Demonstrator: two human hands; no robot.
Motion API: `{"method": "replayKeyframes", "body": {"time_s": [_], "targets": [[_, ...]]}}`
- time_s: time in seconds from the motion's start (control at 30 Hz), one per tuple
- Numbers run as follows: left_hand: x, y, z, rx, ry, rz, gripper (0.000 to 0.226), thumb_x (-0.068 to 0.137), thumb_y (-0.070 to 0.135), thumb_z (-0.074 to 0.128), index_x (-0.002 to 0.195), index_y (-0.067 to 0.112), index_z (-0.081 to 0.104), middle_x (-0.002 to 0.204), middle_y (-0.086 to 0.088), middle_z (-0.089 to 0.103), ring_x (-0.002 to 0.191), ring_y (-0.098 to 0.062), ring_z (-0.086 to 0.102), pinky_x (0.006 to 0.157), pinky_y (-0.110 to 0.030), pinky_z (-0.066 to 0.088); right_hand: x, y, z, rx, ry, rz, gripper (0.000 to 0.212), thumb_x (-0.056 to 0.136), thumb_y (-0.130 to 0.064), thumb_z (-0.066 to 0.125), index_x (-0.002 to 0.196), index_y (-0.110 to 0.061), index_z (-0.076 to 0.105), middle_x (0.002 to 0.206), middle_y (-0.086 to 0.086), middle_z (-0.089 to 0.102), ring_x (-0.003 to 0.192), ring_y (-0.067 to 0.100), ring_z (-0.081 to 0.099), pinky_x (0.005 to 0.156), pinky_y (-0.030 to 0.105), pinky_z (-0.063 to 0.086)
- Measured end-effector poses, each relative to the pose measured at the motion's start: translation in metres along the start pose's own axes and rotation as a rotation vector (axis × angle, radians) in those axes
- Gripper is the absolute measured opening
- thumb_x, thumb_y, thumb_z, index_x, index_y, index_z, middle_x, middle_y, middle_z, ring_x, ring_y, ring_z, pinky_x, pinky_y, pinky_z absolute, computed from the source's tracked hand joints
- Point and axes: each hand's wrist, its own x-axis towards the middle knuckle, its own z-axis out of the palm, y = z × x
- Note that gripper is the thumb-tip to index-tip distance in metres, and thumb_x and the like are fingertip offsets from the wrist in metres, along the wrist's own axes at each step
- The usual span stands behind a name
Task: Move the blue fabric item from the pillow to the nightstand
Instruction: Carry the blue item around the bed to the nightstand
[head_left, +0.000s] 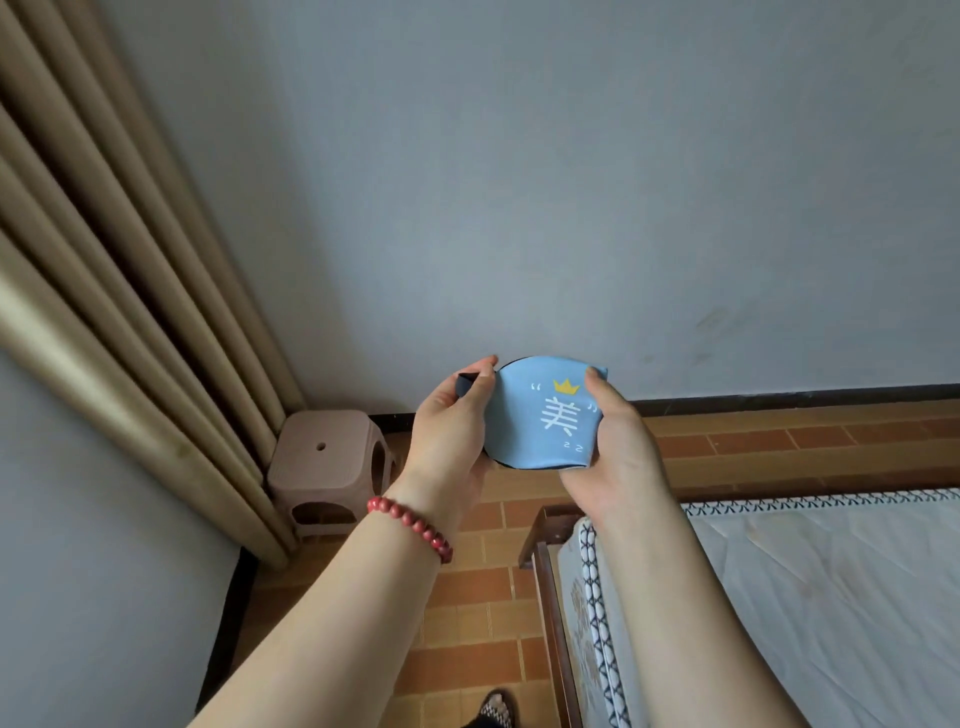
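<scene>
Head view: both hands raised before wall, left hand (457, 421) and right hand (613, 441) pinching opposite ends of blue fabric item (545, 415), stretched between them; likely carrying toward plastic stool (327, 457) below-left

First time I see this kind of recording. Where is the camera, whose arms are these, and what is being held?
No machine here: a person wears one wide-angle camera on the head, so the arms are their own. The left hand, red bead bracelet at its wrist, and the right hand hold a blue fabric item up in the air, fingers curled round its ends. Below are a pinkish plastic stool beside the curtain, a tiled floor and a mattress.
</scene>
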Motion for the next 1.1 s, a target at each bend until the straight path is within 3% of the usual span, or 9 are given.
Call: {"method": "replayKeyframes", "body": {"time_s": [0.17,0.33,0.47,0.67,0.97,1.1], "targets": [[0.064,0.021,0.019,-0.128,-0.012,-0.062,0.028,0.092,0.020,0.055,0.118,0.010,0.062,0.112,-0.006,0.066,0.095,-0.022,0.063,0.073,-0.038,0.057,0.058,-0.027,0.027,-0.016,-0.113,0.003,0.039,0.089,-0.043,0.056,0.109,-0.011,0.064,0.108,0.013,0.071,0.089,0.028,0.068,0.083,0.045,0.052],[0.134,0.048,0.034,-0.120,-0.004,-0.081,0.016,0.091,0.022,0.058,0.105,0.020,0.066,0.103,0.000,0.067,0.088,-0.018,0.064,0.052,-0.030,0.056,0.122,-0.046,0.062,0.027,-0.101,0.018,0.046,0.091,-0.043,0.052,0.119,-0.007,0.060,0.118,0.017,0.067,0.097,0.031,0.067,0.083,0.046,0.054],[0.203,0.074,0.052,-0.061,-0.011,-0.064,0.013,0.088,0.022,0.062,0.100,0.023,0.069,0.091,0.005,0.065,0.072,-0.011,0.063,0.045,-0.022,0.049,0.186,-0.065,0.093,0.062,-0.060,-0.022,0.041,0.091,-0.042,0.054,0.114,-0.009,0.062,0.112,0.015,0.070,0.097,0.031,0.068,0.079,0.046,0.055],[0.313,0.118,0.088,0.057,-0.109,-0.086,0.017,0.087,0.016,0.062,0.103,0.023,0.067,0.095,0.003,0.064,0.078,-0.011,0.060,0.049,-0.017,0.049,0.272,-0.107,0.136,0.103,-0.051,-0.117,0.037,0.093,-0.045,0.048,0.103,-0.015,0.066,0.088,0.007,0.077,0.077,0.023,0.073,0.068,0.039,0.059],[0.402,0.130,0.155,0.142,-0.311,-0.177,0.018,0.087,0.013,0.056,0.100,0.020,0.067,0.086,-0.001,0.064,0.079,-0.018,0.060,0.055,-0.025,0.050,0.331,-0.158,0.149,0.239,0.125,-0.211,0.042,0.093,-0.040,0.049,0.122,-0.013,0.059,0.117,0.015,0.068,0.101,0.032,0.065,0.075,0.043,0.056],[0.427,0.121,0.192,0.161,-0.406,-0.225,0.018,0.087,0.011,0.056,0.100,0.018,0.067,0.087,-0.002,0.063,0.074,-0.017,0.060,0.051,-0.025,0.050,0.352,-0.183,0.134,0.304,0.185,-0.251,0.042,0.093,-0.040,0.049,0.121,-0.011,0.060,0.115,0.015,0.068,0.100,0.033,0.065,0.074,0.044,0.057]]}}
